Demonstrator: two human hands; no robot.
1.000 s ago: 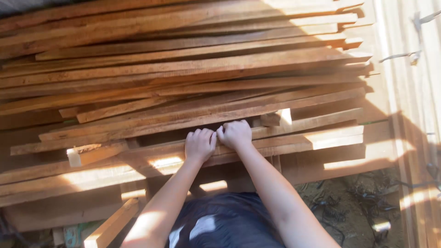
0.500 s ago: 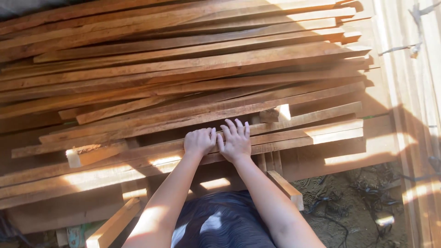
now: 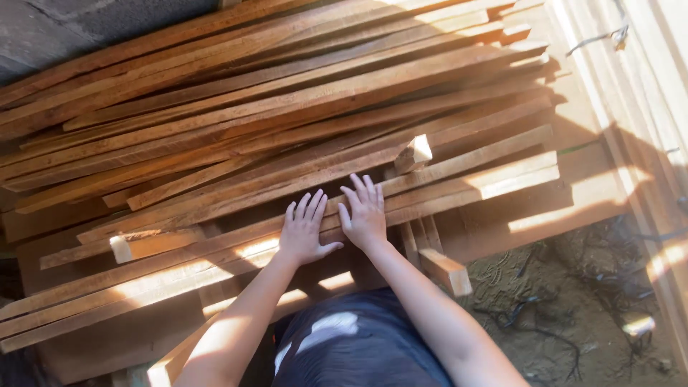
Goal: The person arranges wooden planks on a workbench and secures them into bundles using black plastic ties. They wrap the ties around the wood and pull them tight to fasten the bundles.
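A wide stack of long reddish-brown wooden slats [image 3: 287,107] fills the space in front of me, lying slantwise across each other. At its near edge runs a long pale wooden plank [image 3: 459,188], sunlit at its right end. My left hand [image 3: 304,233] and right hand [image 3: 365,213] lie flat on it, side by side, fingers spread, gripping nothing. A short pale wood offcut [image 3: 414,153] sits just beyond my right hand.

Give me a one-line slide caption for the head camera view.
Both hands, left hand and right hand, lie flat with fingers spread on a pile of long wooden slats.
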